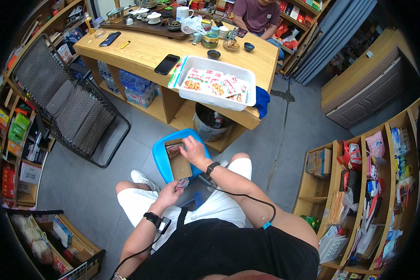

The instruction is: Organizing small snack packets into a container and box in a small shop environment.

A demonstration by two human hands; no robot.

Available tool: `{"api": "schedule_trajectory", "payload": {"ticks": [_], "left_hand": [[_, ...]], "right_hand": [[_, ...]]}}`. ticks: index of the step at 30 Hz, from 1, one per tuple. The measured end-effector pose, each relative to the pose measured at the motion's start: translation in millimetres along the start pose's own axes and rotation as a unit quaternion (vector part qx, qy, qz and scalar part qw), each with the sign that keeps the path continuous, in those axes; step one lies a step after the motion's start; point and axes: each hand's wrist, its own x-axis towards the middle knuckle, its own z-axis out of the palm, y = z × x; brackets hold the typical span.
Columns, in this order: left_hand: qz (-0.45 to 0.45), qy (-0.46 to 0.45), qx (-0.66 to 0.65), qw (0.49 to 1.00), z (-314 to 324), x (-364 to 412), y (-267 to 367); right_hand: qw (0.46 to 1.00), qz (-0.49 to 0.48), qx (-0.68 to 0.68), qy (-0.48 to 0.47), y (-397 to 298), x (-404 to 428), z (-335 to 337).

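Observation:
My left hand (pixel 169 194) holds a small clear and red plastic packet (pixel 181 184) just in front of an open cardboard box (pixel 180 168). The box lies on a blue plastic stool (pixel 160 155) between my knees. My right hand (pixel 194 151) is at the box's far right edge, fingers bent; whether it holds anything cannot be told. Inside the box's far end are reddish packets (pixel 174 149). On the wooden table ahead, a white plastic tray (pixel 213 98) holds several white and red printed food packets (pixel 217 84).
A black phone (pixel 167 64) lies left of the tray, and a blue cloth (pixel 262 101) hangs at its right. A bin (pixel 210 127) stands under the table's edge. A folding chair (pixel 80 108) is at the left, shelves (pixel 313 199) at the right. Another person (pixel 255 15) sits behind the table.

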Motion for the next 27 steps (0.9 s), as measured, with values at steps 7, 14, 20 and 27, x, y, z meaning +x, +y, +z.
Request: {"api": "schedule_trajectory", "payload": {"ticks": [7, 14, 20, 27], "left_hand": [[-0.065, 0.012, -0.370, 0.927, -10, -11, 20], [-0.052, 0.029, -0.544, 0.837, -17, -14, 30], [-0.050, 0.018, -0.548, 0.835, -14, -10, 41], [-0.065, 0.014, -0.599, 0.798, -4, -8, 43]], "right_hand": [[0.993, 0.084, 0.081, 0.022, 5, -16, -20], [0.896, 0.253, 0.322, -0.174, -7, -40, -47], [0.802, 0.260, 0.436, -0.316, -27, -54, -56], [0.795, 0.274, 0.467, -0.273, -23, -70, -54]]}}
